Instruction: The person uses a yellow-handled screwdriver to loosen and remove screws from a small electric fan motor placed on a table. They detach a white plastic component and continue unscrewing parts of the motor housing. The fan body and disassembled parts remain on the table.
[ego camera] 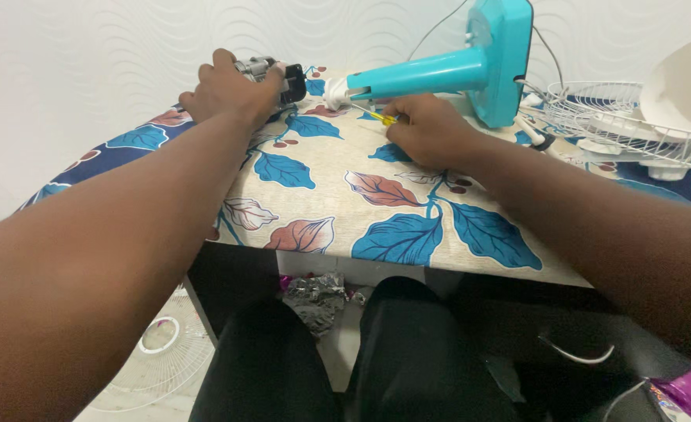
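My left hand is closed over a small metal fan motor with a black end, at the far left of the table. My right hand grips a yellow-handled screwdriver, whose thin shaft points toward the white neck end of a turquoise fan stand lying on its side. The stand's square turquoise base stands on edge at the far right of it. All of this rests on a tablecloth printed with blue and red leaves.
A white wire fan guard and a white fan blade lie at the right. Thin cables trail from the base. A white wall runs behind the table. Below the edge are my dark-trousered legs, crumpled foil, another wire guard on the floor.
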